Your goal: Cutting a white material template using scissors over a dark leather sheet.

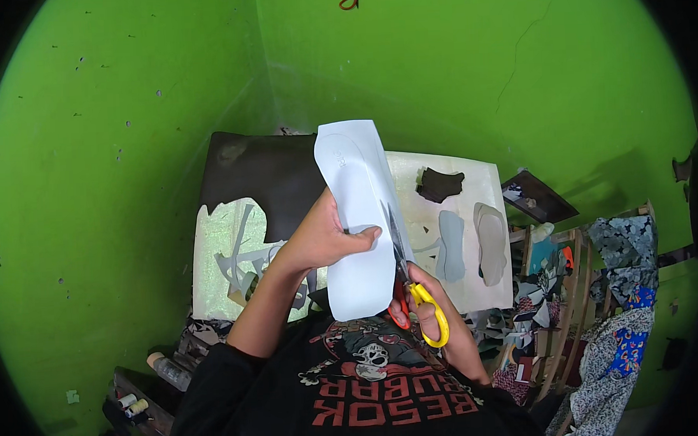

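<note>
A white sheet (356,194) with a faint sole-shaped outline is held up in front of me, above the table. My left hand (326,234) grips it from the left side, with the thumb lying across its face. In my right hand (426,300) is a pair of scissors (431,323) with one yellow and one red handle loop. The scissor blades point upward along the sheet's right edge and touch it. Whether the blades are cutting at this instant is hard to tell. Part of my left hand's fingers is hidden behind the sheet.
On the pale tabletop (479,173) lie a dark brown sheet (269,175), grey offcuts (242,258), a dark scrap (441,184), and grey (451,245) and beige (490,243) sole-shaped pieces. A wooden rack (575,317) with fabrics stands at right. Thread spools (135,406) sit lower left.
</note>
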